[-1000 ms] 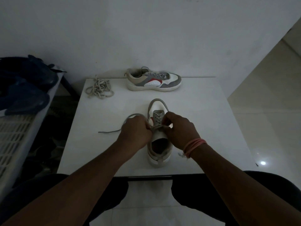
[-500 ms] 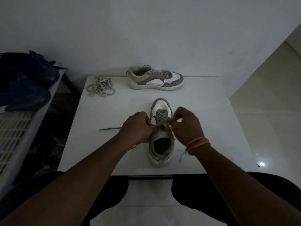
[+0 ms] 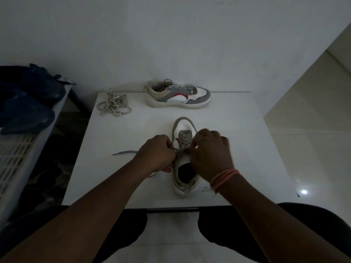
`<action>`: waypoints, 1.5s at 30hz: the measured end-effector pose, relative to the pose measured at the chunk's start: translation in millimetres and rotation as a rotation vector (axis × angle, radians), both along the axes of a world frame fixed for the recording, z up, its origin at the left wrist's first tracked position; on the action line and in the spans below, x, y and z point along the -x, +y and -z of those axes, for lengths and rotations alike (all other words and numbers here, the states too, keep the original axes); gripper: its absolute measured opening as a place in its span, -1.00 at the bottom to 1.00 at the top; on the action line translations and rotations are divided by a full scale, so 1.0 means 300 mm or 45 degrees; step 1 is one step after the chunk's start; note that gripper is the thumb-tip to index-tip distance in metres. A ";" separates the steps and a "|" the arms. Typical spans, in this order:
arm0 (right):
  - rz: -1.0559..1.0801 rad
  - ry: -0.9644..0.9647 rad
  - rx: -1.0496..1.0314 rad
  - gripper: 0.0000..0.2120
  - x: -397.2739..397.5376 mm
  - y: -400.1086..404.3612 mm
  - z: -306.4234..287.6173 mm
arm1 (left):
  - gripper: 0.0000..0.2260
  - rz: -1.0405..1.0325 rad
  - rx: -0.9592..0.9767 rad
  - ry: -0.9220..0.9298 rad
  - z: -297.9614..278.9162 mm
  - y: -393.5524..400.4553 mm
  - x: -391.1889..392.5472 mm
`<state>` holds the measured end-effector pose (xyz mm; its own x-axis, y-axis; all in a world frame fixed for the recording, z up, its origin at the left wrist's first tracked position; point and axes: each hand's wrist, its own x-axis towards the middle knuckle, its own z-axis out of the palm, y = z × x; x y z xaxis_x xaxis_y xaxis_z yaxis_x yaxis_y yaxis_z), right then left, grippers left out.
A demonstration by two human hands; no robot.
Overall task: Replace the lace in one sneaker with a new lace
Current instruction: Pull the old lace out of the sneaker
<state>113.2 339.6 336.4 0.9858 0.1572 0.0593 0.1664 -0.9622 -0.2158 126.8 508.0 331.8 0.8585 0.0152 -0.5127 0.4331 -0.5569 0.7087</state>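
A white and grey sneaker (image 3: 183, 128) stands on the white table (image 3: 237, 141), toe pointing away from me. Its grey lace (image 3: 123, 153) runs through the eyelets, and one loose end trails left across the table. My left hand (image 3: 157, 152) grips the lace at the sneaker's left side. My right hand (image 3: 210, 154), blurred, pinches the lace over the tongue and covers part of the shoe's opening. A loose pile of cream lace (image 3: 114, 105) lies at the table's far left.
A second, laced sneaker (image 3: 178, 96) lies sideways at the table's far edge by the wall. A white slatted rack (image 3: 17, 154) with dark blue bags (image 3: 24, 103) stands to the left. Tiled floor lies to the right.
My right hand moved in over the tongue toward my left hand. The lace loop seen earlier to the left is pulled in, leaving only a straight end on the table.
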 end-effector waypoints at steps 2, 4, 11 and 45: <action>0.335 0.004 -0.030 -0.76 -0.043 -0.073 -0.033 | -0.92 -0.036 0.024 0.023 -0.004 -0.007 -0.004; 0.551 0.097 -0.065 -0.77 -0.081 -0.151 -0.052 | -0.94 -0.061 0.050 0.040 -0.006 -0.011 -0.006; -0.108 0.155 -0.095 -0.71 0.014 -0.017 -0.018 | -0.91 -0.021 0.083 0.057 -0.021 -0.011 -0.004; 0.134 0.411 -0.367 -0.54 0.007 -0.022 -0.027 | -0.78 0.207 -0.218 -0.495 -0.012 -0.043 0.004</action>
<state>111.2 333.1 344.5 0.9707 0.0768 -0.2277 -0.0495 -0.8632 -0.5024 125.7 495.0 335.3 0.9850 -0.0796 -0.1533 0.0498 -0.7190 0.6932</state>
